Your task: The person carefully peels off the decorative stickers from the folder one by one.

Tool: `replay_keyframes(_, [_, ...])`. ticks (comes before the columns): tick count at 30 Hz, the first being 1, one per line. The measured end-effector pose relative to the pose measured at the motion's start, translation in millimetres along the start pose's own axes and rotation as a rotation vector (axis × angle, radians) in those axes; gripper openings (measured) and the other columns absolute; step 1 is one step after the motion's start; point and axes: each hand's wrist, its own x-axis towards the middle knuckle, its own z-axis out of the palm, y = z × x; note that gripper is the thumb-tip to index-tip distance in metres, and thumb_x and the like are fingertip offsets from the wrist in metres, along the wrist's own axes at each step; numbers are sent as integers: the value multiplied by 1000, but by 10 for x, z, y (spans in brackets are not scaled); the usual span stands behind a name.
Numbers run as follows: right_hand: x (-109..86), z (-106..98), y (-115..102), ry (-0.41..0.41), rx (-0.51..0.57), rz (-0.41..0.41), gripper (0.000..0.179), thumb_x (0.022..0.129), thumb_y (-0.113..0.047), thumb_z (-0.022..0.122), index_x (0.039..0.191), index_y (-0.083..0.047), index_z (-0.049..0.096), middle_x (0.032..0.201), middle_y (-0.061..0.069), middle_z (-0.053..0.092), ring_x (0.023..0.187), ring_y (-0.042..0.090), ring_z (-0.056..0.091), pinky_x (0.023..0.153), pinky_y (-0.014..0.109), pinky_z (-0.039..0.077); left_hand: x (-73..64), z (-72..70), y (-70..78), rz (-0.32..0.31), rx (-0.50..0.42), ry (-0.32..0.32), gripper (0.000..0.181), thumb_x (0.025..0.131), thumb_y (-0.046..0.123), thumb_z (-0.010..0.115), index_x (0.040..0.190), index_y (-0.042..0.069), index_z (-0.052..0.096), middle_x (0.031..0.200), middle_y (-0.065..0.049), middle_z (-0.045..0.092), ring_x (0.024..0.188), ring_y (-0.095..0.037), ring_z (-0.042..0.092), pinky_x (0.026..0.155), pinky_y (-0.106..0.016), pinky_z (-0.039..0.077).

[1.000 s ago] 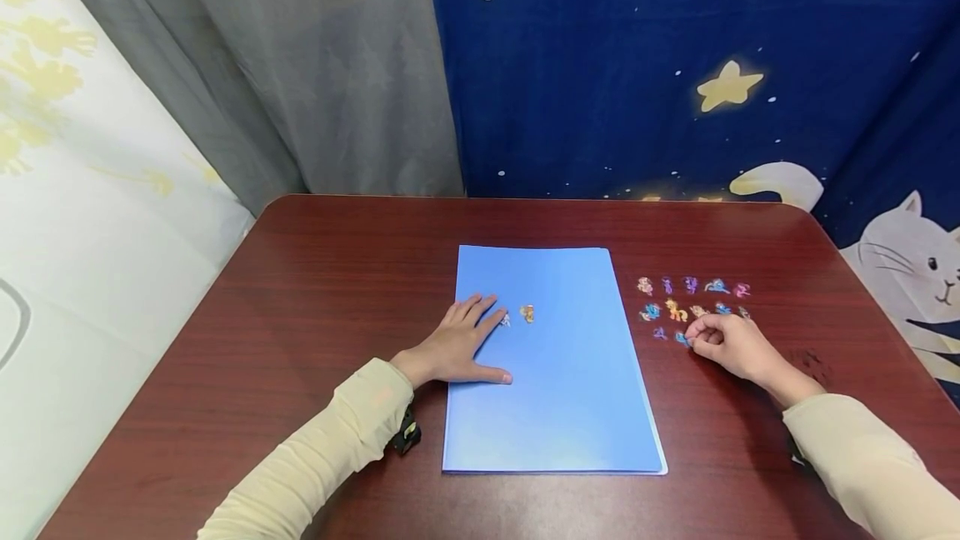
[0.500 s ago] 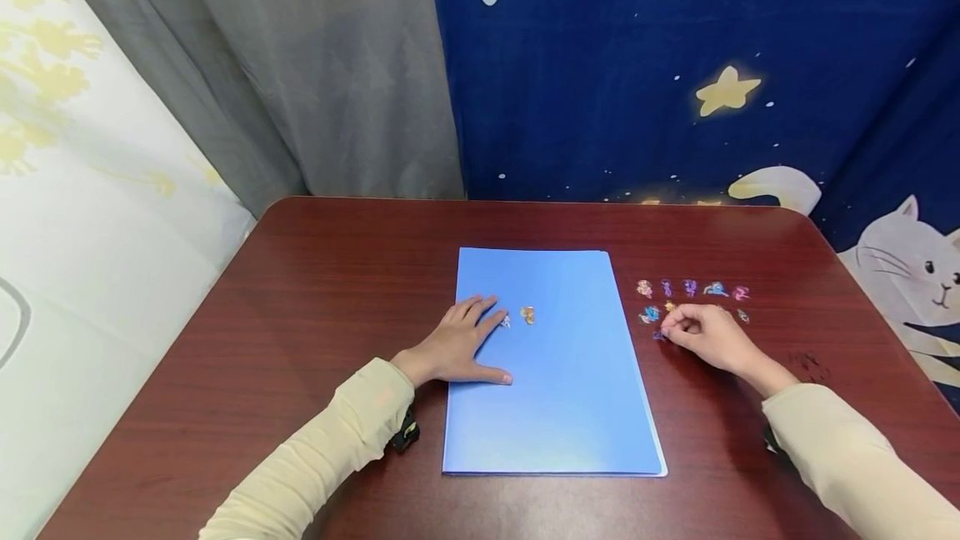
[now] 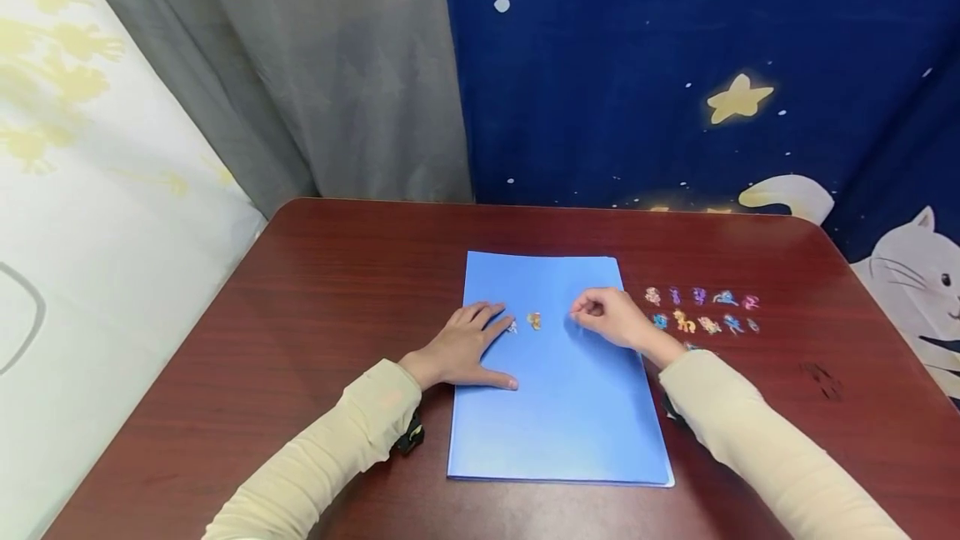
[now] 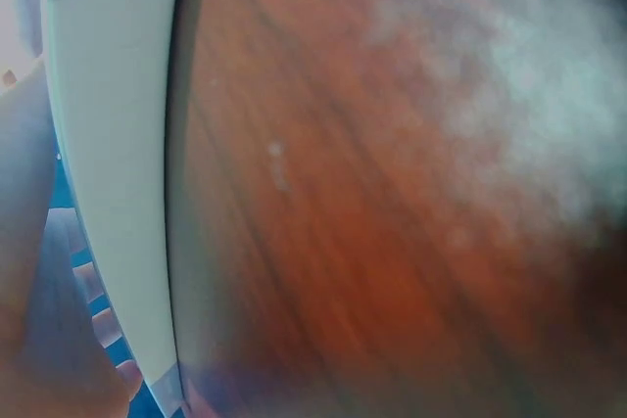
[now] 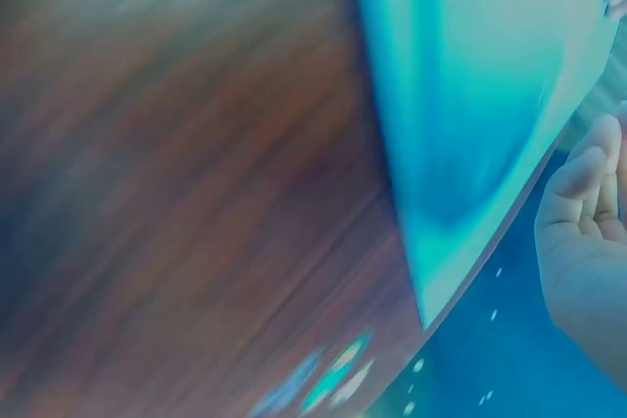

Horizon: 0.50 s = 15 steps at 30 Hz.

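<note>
My left hand (image 3: 467,350) lies with fingers spread on the left side of a blue folder (image 3: 558,432). Just beyond its index fingertip is a small whitish sticker (image 3: 512,327), with an orange pony sticker (image 3: 534,321) to the right of that. Over the folder's upper right part, my right hand (image 3: 613,319) has thumb and index finger pinched together on a tiny sticker, barely visible at the fingertips. The right wrist view shows the curled fingers (image 5: 578,183) from the side, but not the sticker. Part of the left hand (image 4: 59,330) appears at the left wrist view's edge.
Two rows of small pony stickers lie on the dark red table (image 3: 360,273) right of the folder, among them an orange one (image 3: 684,322) and a purple one (image 3: 699,297). A bluish sticker (image 3: 693,347) is partly hidden by the right sleeve. Dark marks (image 3: 822,380) show farther right.
My right hand has moved left from the sticker rows to above the folder, bringing a tiny sticker from the lowest row. My left hand has stayed in place on the folder.
</note>
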Motion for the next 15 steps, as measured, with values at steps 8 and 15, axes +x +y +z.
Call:
replay_keyframes(8, [237, 212, -92, -85, 40, -40, 5, 82, -5, 61, 82, -2, 65, 73, 2, 59, 65, 12, 52, 60, 23, 45, 2, 7, -4, 4, 8, 4, 94, 69, 71, 52, 140, 13, 29, 144, -8, 22, 130, -27, 16, 103, -44, 14])
replay_keyframes(15, [368, 309, -124, -132, 23, -30, 5, 82, -6, 61, 83, -3, 66, 75, 2, 61, 67, 12, 52, 64, 25, 45, 14, 13, -14, 8, 17, 14, 94, 68, 71, 52, 139, 13, 30, 143, -8, 23, 130, -26, 17, 103, -44, 15])
